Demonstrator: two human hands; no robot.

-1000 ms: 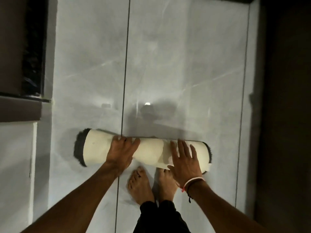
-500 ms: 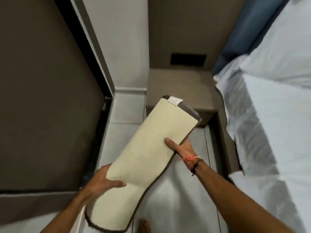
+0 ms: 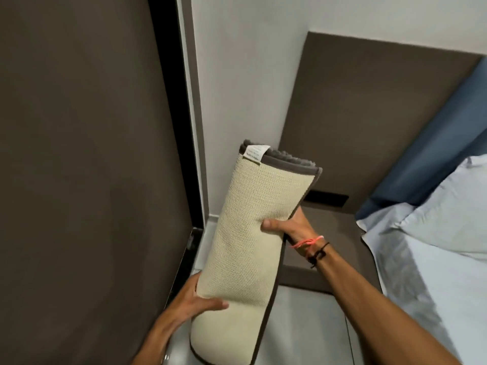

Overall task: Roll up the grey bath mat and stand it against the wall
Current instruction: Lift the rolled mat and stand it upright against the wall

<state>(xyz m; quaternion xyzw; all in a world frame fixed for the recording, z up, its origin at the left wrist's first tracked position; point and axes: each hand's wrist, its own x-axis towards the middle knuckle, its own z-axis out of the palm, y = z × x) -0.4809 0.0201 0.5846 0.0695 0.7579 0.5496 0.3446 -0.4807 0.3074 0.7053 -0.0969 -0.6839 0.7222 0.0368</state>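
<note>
the rolled grey bath mat (image 3: 253, 233) is off the floor, held in both hands and tilted so its top end leans toward the pale wall (image 3: 245, 75) in the corner. its cream woven backing faces outward, with a dark grey binding along the edge and grey pile showing at the top end, where a small white label (image 3: 256, 152) hangs. the left hand (image 3: 195, 304) cups the lower part of the roll from the left, thumb across the front and the other fingers hidden behind it. the right hand (image 3: 287, 225) grips the roll's right edge at mid-height, thumb pressed on the backing, fingers wrapped out of sight; a pink thread and a black cord (image 3: 316, 252) circle that wrist. a dark brown panel (image 3: 79, 154), perhaps a door, fills the left side. to the right stand a brown headboard (image 3: 369, 114) and a bed with a light blue pillow (image 3: 453, 206).
</note>
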